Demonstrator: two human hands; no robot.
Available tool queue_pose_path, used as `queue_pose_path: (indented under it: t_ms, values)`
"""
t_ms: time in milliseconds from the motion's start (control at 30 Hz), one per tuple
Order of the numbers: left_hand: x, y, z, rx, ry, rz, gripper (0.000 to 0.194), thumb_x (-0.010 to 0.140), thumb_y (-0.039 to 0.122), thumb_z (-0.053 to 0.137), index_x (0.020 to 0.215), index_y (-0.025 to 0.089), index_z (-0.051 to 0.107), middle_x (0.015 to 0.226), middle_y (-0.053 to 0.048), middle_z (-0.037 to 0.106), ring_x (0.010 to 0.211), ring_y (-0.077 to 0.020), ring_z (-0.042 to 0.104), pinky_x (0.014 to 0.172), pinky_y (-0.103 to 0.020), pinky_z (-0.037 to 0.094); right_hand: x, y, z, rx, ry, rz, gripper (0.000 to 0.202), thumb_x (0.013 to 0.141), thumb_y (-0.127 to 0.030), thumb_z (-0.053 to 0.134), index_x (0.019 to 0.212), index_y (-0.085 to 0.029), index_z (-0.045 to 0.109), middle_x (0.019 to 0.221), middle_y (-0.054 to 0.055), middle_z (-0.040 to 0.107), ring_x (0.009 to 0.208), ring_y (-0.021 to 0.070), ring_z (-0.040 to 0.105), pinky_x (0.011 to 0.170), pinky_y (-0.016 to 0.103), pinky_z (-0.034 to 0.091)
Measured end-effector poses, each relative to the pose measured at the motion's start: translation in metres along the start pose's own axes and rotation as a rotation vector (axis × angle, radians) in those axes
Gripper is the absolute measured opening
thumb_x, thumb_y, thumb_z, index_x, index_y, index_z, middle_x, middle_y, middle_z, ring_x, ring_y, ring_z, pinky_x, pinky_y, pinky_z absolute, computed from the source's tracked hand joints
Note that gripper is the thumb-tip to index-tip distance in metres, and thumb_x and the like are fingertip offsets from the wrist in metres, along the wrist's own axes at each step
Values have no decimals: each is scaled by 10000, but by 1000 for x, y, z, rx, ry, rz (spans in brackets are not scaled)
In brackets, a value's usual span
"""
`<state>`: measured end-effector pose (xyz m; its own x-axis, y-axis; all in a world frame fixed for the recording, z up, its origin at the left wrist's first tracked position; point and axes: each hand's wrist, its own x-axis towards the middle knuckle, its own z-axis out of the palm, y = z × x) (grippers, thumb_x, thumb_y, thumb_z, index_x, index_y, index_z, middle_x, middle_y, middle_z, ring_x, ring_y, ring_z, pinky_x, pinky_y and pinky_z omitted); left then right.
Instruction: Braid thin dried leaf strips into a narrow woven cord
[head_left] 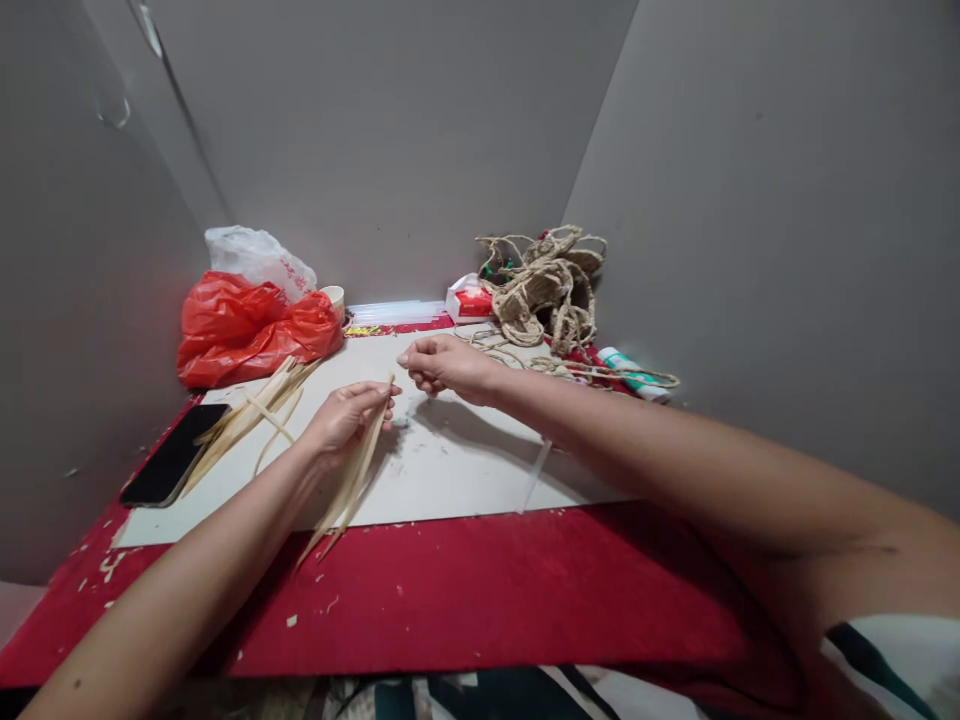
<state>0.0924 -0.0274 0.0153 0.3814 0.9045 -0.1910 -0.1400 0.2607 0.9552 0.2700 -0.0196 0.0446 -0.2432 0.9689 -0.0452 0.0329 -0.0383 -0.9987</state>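
Cloth (480, 600) deep red; board (450, 460) off-white — bag (247, 330) bright orange-red, phone (172, 456) blk w/ lighter edge, strips (244, 420) pale straw-yellow.

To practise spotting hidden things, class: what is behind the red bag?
A white bag rises behind the red bag, and a cup shows above its right end. Anything lower down behind it is covered.

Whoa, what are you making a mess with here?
A person's left hand is pinching a small bunch of pale, flat strips near the top. The right hand is close by, fingertips together; whether they grip anything is too small to tell. More strips lie on the left, partly over a black phone. Braided rope is heaped at the back.
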Motion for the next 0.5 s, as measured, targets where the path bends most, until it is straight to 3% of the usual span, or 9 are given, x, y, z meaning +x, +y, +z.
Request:
queue_pose_path:
  t_ms: [300,500]
  values:
    - [78,14,13,-156,60,-84,94,780,32,557,822,70,632,566,6,536,432,-47,484,422,-148,409,55,-9,-56,-201,-33,119,231,847,-192,642,657,-131,525,557,-5,563,448,63,508,401,174,402]
    - [116,10,15,-106,134,-102,178,742,-24,539,862,101,579,584,-3,585,430,-62,514,461,-183,478,98,2,-63,-311,82,176,262,842,-166,641,609,-131,526,532,4,563,420,71,499,383,188,406]
